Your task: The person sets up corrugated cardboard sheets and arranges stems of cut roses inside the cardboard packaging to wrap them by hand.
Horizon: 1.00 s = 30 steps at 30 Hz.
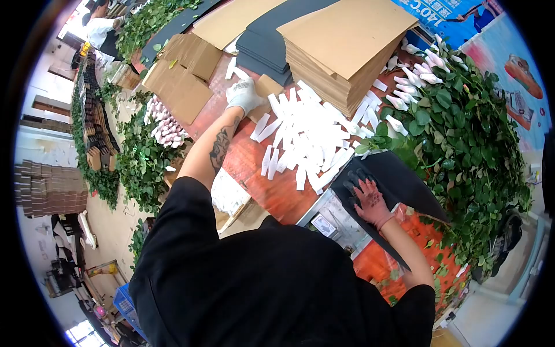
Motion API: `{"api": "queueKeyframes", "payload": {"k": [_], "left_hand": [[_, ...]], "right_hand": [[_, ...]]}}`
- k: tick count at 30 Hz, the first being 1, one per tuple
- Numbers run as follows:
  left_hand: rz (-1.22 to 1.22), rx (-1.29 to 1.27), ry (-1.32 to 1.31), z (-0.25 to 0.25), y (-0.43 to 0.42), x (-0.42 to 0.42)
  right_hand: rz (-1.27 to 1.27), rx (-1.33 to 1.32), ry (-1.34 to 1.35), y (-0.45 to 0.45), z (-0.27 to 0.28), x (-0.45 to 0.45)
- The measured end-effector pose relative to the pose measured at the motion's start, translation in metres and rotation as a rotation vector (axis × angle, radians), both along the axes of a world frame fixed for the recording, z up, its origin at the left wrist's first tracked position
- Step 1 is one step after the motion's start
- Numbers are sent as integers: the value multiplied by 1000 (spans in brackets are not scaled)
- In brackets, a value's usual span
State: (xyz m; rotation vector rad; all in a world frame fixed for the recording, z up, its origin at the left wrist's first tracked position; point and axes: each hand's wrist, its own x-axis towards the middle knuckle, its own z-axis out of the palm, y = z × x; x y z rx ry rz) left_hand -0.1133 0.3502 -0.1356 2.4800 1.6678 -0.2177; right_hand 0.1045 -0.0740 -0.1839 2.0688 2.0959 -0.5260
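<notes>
My left hand (243,96), in a white glove, is stretched out to the far side of the table with its fingers curled. White strips (230,67) lie at its fingertips and a small brown cardboard piece (267,92) beside it; what the fingers hold, if anything, I cannot make out. My right hand (371,201), in a pinkish, stained glove, rests with spread fingers on a black sheet (404,179). Under that sheet's near edge shows a light board with a small white device (324,224). A loose heap of white strips (312,136) lies between my hands.
A tall stack of brown cardboard sheets (347,40) stands beyond the strips, beside black sheets (263,49). Leafy stems with wrapped pale rose heads (419,75) pile up at right. More wrapped roses (165,122) are at left. Another person (101,29) is at the far upper left.
</notes>
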Motion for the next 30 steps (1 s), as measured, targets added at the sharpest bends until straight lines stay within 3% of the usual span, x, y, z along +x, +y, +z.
{"api": "queueKeyframes", "payload": {"k": [2,3,4,6,7,9,11,12,13,14,16,17,19,20,21,23,26,28,30], "left_hand": [[-98,20,-281,-5,15,-8],[-108,22,-281,11,12,-12],[-42,-75,-542,37,3,-14],[-167,-38,-801,28,38,-30],[-162,-75,-986,48,36,-32],[-255,60,-1033,113,3,-31],[-466,-215,-1477,158,-73,-9],[-502,-472,-1585,169,-116,2],[-573,-437,-1457,177,-152,11],[-660,-531,-1552,180,-187,26],[-1186,-592,-1306,189,-209,55],[-941,-940,-1374,188,-226,58],[-833,-955,-1355,170,-210,53],[-745,-1035,-1235,161,-198,39],[-735,-1139,-760,152,-177,28],[-788,-1174,-644,104,-190,26],[-869,-1165,-508,50,-212,33],[-1171,-866,-743,20,-220,37],[-1160,-929,-737,18,-217,41]], "right_hand": [[-1,-12,-4,2,4,-1],[-8,-26,-10,3,7,-2],[-26,-27,-9,5,16,-3],[-127,121,309,4,32,-1],[-108,319,398,-5,28,4],[-223,237,597,-1,126,-4],[-355,341,821,-11,188,-13],[-394,430,1117,-9,210,-18],[-405,514,1402,-4,226,-23],[-450,531,1402,-6,240,-26],[-583,413,825,-23,252,-25],[-677,397,870,-28,263,-23],[-951,371,1395,-47,278,-11],[-1033,299,1562,-56,275,-4],[-1019,142,1642,-62,265,9],[-1039,-146,1747,-69,237,30],[-1227,-355,1841,-65,157,38],[-1296,-393,1874,-52,114,29],[-1254,-376,1796,-33,93,18]]}}
